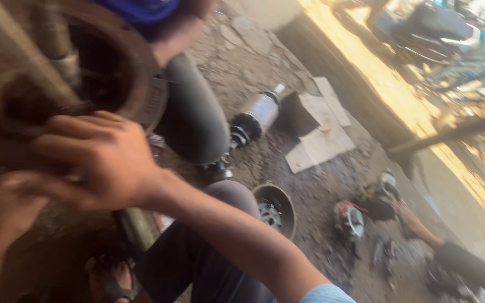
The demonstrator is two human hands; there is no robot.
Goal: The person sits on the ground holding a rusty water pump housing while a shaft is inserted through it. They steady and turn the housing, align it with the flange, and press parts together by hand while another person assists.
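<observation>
Hub, rusty, round, hollow-centred

The dirt ground carries flattened cardboard, a cylindrical metal part and perhaps a drum.

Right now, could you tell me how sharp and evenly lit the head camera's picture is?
Head view: motion blur smears the right hand and the rusty drum; the sunlit ground at upper right is blown out; the dirt ground by the cardboard lies in shade.
</observation>
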